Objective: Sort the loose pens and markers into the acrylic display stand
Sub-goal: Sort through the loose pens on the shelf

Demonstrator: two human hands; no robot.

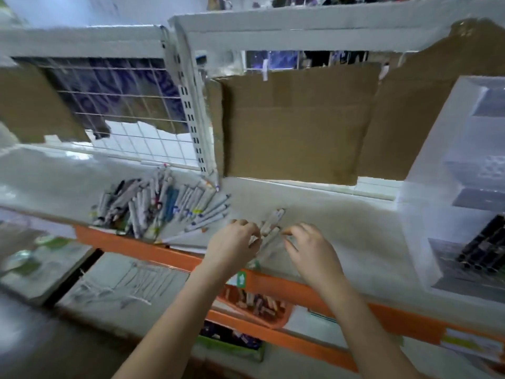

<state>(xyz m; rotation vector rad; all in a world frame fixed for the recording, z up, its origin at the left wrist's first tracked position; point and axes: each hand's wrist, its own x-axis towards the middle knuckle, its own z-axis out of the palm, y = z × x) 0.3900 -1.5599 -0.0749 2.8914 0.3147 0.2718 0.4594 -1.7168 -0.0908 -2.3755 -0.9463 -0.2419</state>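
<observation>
Many loose pens (161,209) left of hands, acrylic stand (459,187) far right.

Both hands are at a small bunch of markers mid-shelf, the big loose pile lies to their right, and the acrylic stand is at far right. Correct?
Not quite: the head view shows the loose pile to the left of the hands, not the right. The left hand and right hand are at the small bunch of markers, and the acrylic stand is at far right.

White shelf (341,214), marker pile (161,209), acrylic stand (426,214)
</observation>
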